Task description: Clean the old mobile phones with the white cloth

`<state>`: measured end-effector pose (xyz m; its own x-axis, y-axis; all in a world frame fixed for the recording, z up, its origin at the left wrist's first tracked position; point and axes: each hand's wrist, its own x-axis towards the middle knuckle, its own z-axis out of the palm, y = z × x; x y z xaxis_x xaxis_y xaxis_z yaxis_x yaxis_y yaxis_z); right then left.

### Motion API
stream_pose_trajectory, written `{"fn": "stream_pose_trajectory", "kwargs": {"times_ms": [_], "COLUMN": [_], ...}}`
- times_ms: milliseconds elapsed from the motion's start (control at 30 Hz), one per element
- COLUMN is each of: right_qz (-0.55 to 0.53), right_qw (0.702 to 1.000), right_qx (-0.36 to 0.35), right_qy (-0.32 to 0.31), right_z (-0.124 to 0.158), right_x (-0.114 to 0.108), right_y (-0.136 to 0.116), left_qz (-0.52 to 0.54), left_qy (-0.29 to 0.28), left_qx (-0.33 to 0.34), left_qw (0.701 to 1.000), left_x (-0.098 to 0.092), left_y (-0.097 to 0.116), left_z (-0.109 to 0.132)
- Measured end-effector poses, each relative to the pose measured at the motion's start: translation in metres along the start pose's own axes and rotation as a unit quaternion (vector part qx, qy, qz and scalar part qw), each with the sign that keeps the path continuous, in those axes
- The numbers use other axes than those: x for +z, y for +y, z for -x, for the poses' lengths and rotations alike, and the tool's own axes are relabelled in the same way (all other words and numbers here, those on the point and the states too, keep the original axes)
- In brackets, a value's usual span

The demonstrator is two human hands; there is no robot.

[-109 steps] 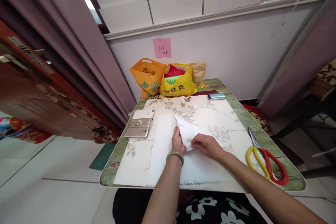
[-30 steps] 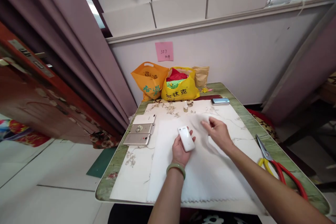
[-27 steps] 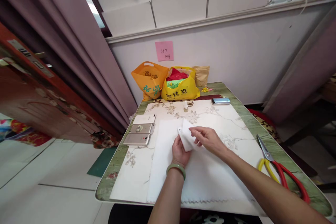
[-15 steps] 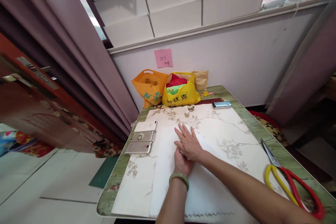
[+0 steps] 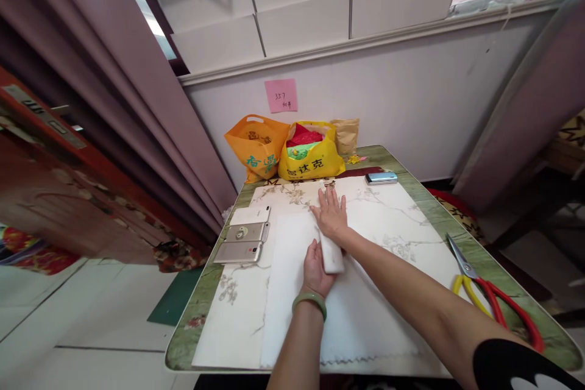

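Note:
A white wrapped bundle (image 5: pixel 333 258), long and box-shaped, lies between my hands over a white soft sheet (image 5: pixel 292 323). What is inside it is hidden. My left hand (image 5: pixel 316 268), with a green bangle at the wrist, cups the near left side of the bundle. Across its far end my right hand (image 5: pixel 331 213) presses flat with fingers spread. The sheet has a zigzag near edge and rests on a larger flower-patterned paper (image 5: pixel 228 335). Left of the sheet are three phones in a column: a white one (image 5: pixel 250 215), one with a round sticker (image 5: pixel 245 232) and a grey one (image 5: pixel 237 252).
Large scissors (image 5: pixel 468 269) with red and yellow handles lie at the right. An orange bag (image 5: pixel 258 146), a yellow bag (image 5: pixel 311 161) and a brown paper bag (image 5: pixel 346 136) stand at the table's back. A blue phone-like object (image 5: pixel 381 178) sits back right.
My hands have moved apart from their overlap, the right one forward to the far end. The bundle now shows between them. The view has shifted slightly.

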<state>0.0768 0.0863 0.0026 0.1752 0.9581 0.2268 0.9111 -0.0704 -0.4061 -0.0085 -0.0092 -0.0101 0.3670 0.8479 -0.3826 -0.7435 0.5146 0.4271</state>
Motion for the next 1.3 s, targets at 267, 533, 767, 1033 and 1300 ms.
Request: {"fn": "stream_pose_trajectory", "kwargs": {"times_ms": [267,533,767,1033,1300], "right_qz": [-0.354,-0.201,-0.270,-0.187,-0.039], "right_qw": [0.919,0.973,0.954,0.952,0.936], "right_qx": [0.041,-0.107,-0.128,-0.239,-0.328], "right_qy": [0.171,0.027,0.039,0.029,-0.118], "right_z": [0.035,0.091,0.107,0.117,0.114], "right_x": [-0.040,-0.047,-0.063,-0.051,-0.038], "right_y": [0.022,0.042,0.040,0.041,0.033], "left_qz": [0.007,0.014,0.025,0.088,0.045], "left_qy": [0.008,-0.035,-0.048,0.004,0.013], "left_qx": [0.004,0.024,0.011,-0.004,0.008], "left_qw": [1.000,0.999,0.998,0.996,0.999], "left_x": [0.001,0.002,-0.002,-0.012,-0.011], "left_y": [0.001,0.000,-0.001,0.001,-0.002], "left_z": [-0.001,-0.002,-0.002,-0.002,0.000]}}
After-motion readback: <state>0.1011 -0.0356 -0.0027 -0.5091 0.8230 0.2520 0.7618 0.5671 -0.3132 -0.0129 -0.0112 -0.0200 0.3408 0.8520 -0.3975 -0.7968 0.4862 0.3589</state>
